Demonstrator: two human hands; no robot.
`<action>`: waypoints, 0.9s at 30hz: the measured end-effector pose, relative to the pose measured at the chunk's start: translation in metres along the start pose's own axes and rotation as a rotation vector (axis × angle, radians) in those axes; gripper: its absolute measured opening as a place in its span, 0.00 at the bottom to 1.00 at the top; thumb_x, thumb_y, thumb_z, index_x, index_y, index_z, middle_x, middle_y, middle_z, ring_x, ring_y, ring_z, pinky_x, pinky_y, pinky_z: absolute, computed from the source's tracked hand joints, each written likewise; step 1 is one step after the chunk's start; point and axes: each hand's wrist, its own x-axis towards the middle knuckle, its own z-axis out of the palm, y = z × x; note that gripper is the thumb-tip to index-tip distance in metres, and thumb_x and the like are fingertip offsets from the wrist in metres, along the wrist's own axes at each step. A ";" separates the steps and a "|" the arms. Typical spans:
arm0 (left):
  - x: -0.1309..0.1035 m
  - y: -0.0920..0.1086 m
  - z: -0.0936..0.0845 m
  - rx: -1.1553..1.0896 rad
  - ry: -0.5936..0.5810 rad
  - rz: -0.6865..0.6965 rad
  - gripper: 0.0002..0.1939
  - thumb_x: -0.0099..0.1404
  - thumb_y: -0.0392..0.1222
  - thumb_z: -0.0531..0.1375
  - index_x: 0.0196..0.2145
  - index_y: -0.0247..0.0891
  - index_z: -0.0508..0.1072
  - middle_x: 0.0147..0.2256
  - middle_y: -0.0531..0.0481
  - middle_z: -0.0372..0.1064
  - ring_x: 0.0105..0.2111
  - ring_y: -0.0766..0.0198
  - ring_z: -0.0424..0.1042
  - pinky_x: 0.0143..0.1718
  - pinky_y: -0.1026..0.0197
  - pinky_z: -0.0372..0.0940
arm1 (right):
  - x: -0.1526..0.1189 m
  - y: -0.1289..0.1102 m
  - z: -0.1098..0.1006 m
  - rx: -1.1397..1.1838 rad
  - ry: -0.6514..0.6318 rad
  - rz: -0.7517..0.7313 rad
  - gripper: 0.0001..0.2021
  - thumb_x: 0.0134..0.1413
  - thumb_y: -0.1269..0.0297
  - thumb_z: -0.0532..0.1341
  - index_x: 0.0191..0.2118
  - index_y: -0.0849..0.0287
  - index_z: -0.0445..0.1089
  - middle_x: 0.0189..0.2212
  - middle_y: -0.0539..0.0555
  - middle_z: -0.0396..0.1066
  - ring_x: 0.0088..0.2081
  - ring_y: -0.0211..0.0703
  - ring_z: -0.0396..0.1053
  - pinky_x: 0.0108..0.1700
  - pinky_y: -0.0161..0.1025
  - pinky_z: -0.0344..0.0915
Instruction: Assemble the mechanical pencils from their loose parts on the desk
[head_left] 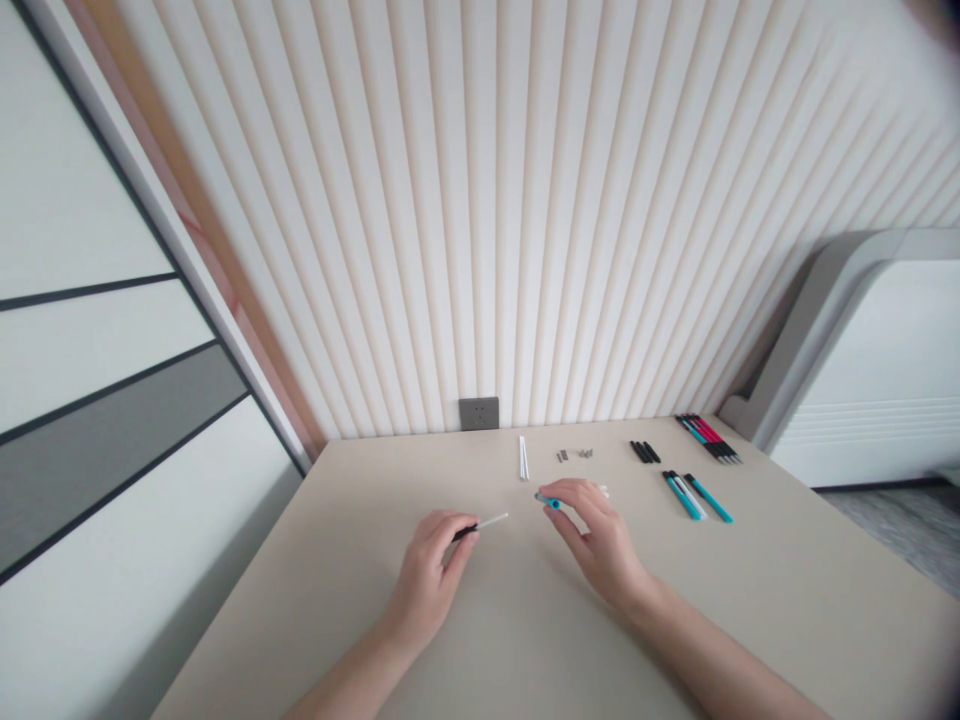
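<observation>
Between the thumb and fingers of my left hand (433, 570) is a black pen grip (464, 532), partly covered by the fingers. A thin white pen refill (493, 520) sticks out of it, pointing right. My right hand (596, 535) pinches a blue pen barrel (553, 502), its open end turned toward me. A gap separates the refill's tip from the barrel. Both hands are above the table, left and right of its middle. Behind my right fingers, small white pieces (604, 491) show only in part.
On the beige table (360, 500) lie white refills (523, 458), small springs (585, 454), dark small parts (562, 456), black grips (645, 452), blue and white barrels (696, 497), and a row of pens (709, 438). A ribbed wall with a socket (479, 413) stands behind.
</observation>
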 end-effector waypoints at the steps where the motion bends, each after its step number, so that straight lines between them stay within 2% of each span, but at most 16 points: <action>1: 0.000 -0.001 0.000 0.017 0.003 0.014 0.07 0.65 0.42 0.59 0.38 0.42 0.77 0.36 0.45 0.75 0.39 0.55 0.73 0.45 0.56 0.65 | 0.000 0.001 0.001 -0.017 -0.032 -0.011 0.10 0.63 0.65 0.56 0.47 0.53 0.70 0.42 0.57 0.74 0.46 0.48 0.70 0.50 0.49 0.65; 9: -0.001 -0.007 0.003 0.133 -0.043 0.020 0.09 0.67 0.43 0.56 0.39 0.42 0.77 0.37 0.44 0.75 0.40 0.55 0.72 0.45 0.55 0.65 | -0.003 0.000 0.004 -0.110 -0.256 -0.056 0.15 0.66 0.64 0.52 0.53 0.50 0.70 0.41 0.58 0.71 0.41 0.47 0.69 0.45 0.44 0.67; 15: -0.001 -0.012 0.005 0.162 -0.085 0.051 0.08 0.66 0.41 0.58 0.38 0.43 0.77 0.36 0.46 0.75 0.39 0.56 0.72 0.44 0.55 0.65 | -0.003 0.000 0.006 -0.187 -0.288 -0.022 0.15 0.66 0.63 0.52 0.53 0.49 0.71 0.40 0.57 0.69 0.39 0.46 0.69 0.43 0.42 0.66; 27: -0.001 -0.013 0.005 0.210 -0.126 0.055 0.08 0.67 0.40 0.57 0.39 0.41 0.76 0.37 0.46 0.74 0.40 0.56 0.72 0.45 0.55 0.65 | -0.004 0.003 0.006 -0.272 -0.342 -0.097 0.15 0.66 0.67 0.51 0.52 0.50 0.71 0.40 0.57 0.69 0.40 0.46 0.67 0.43 0.44 0.64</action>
